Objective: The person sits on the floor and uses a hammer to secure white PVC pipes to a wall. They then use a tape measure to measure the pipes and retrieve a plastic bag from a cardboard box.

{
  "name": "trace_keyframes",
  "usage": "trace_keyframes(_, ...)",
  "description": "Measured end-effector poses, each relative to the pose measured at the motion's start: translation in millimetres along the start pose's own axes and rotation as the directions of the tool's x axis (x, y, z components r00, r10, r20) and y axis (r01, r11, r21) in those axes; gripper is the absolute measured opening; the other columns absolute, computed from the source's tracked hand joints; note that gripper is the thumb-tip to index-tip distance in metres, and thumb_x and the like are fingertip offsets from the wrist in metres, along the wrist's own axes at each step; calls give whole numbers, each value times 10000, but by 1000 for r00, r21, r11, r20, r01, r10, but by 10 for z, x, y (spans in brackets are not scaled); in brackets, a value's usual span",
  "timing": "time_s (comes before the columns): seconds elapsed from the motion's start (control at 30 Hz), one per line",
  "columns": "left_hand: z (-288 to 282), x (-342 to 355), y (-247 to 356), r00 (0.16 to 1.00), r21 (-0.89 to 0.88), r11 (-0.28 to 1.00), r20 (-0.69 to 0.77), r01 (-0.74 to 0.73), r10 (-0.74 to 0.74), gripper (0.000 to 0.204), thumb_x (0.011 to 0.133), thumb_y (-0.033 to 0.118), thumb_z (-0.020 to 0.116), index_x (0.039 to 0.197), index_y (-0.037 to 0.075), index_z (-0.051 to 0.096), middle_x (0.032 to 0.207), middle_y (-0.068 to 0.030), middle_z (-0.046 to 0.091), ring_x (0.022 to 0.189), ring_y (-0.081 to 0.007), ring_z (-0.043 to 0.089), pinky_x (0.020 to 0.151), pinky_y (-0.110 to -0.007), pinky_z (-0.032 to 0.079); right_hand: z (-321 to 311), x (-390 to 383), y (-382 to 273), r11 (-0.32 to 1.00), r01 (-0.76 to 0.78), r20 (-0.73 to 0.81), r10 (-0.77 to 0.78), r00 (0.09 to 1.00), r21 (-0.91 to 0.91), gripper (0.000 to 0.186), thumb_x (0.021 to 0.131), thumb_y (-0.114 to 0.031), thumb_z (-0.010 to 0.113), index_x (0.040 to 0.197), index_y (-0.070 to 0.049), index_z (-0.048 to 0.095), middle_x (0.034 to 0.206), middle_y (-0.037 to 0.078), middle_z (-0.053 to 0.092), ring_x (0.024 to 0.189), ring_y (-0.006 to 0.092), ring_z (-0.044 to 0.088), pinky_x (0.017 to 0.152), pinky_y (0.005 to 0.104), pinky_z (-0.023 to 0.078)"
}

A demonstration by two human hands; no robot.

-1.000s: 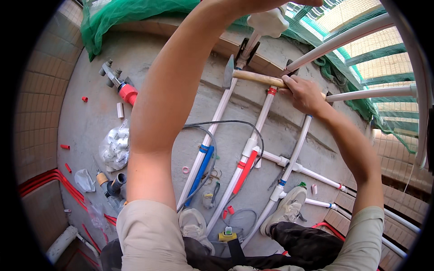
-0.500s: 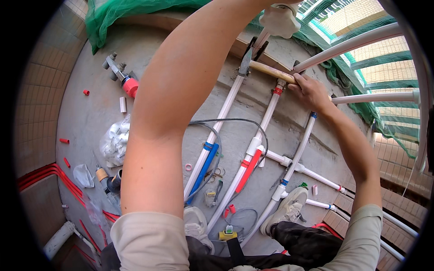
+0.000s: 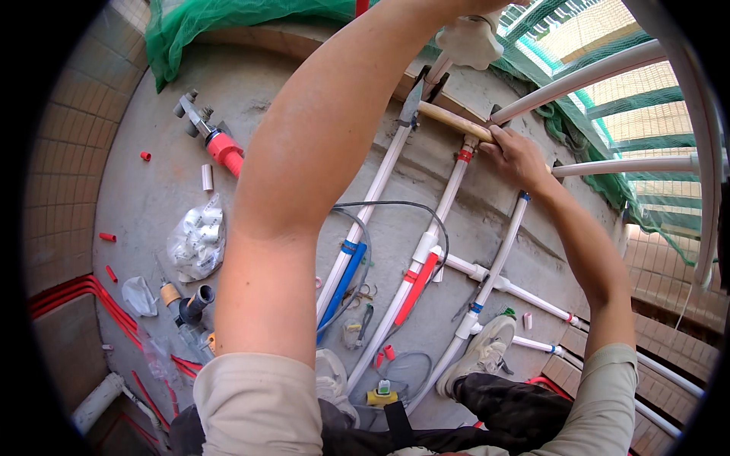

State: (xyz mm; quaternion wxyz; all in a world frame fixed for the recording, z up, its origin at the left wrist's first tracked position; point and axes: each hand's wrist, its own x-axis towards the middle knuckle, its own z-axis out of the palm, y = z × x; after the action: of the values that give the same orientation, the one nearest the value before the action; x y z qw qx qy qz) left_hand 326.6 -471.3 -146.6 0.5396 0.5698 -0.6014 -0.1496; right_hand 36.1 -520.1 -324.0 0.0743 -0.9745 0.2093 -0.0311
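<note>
My right hand [image 3: 513, 156] grips the wooden handle of a hammer [image 3: 452, 116], held crosswise over the upper white pipes. The steel head [image 3: 412, 105] is at the left pipe, beside a dark bracket; whether they touch I cannot tell. Below the handle stands a white pipe with a red band [image 3: 464, 156]; a blue-banded pipe [image 3: 513, 228] is below my hand. My left hand [image 3: 490, 6] is mostly cut off at the top edge, beside a white star-shaped knob [image 3: 468, 39], its grip hidden. My left forearm [image 3: 312, 144] crosses the middle of the view.
Left on the concrete floor lie a red power tool [image 3: 220, 144], a bag of white fittings [image 3: 194, 243], pipe offcuts [image 3: 207, 176] and red conduits [image 3: 99, 300]. Loose cables [image 3: 380, 204] cross the pipes. My shoes [image 3: 479, 353] stand among them. Green-netted railing [image 3: 631, 95] is at right.
The hammer and my right hand have moved up and slightly right since a second ago. My left arm has shifted right. A red object now shows at the top edge.
</note>
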Motion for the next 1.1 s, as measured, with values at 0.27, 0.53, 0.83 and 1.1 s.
trace_keyframes(0.27, 41, -37, 31, 1000, -2, 1000, 1, -10, 10, 308, 848, 165, 769, 1102, -6, 733, 1017, -219, 747, 973, -329, 723, 877, -416, 553, 12, -92, 88, 999, 19, 3, -19, 1000, 29, 266, 977, -270, 665, 1150, -84, 587, 937, 157, 642, 850, 414, 651, 730, 516, 514)
trace_keyframes(0.53, 37, 6, -7, 1000, -1, 1000, 3, 13, -13, 322, 861, 168, 769, 1126, -10, 728, 1026, -198, 751, 967, -313, 719, 888, -412, 550, 35, 4, 52, 999, -33, -72, 35, 997, 31, 276, 1006, -311, 624, 1153, -82, 581, 942, 172, 648, 860, 418, 650, 724, 527, 507)
trace_keyframes(0.83, 45, -54, 144, 985, -62, 985, 73, 160, -155, 353, 889, 164, 768, 1161, -51, 701, 1065, -210, 737, 979, -307, 709, 898, -414, 547, 56, -65, 53, 999, -41, -42, 42, 998, 35, 262, 998, -305, 633, 1111, -73, 588, 912, 174, 645, 831, 424, 648, 708, 540, 504)
trace_keyframes(1.1, 10, -32, 29, 999, 25, 999, -6, 34, -34, 332, 865, 173, 779, 1114, -39, 719, 1001, -214, 743, 950, -319, 717, 883, -413, 544, 77, -14, 21, 999, -24, -22, 25, 999, 46, 251, 999, -296, 632, 1108, -73, 595, 925, 177, 656, 847, 428, 651, 715, 538, 507)
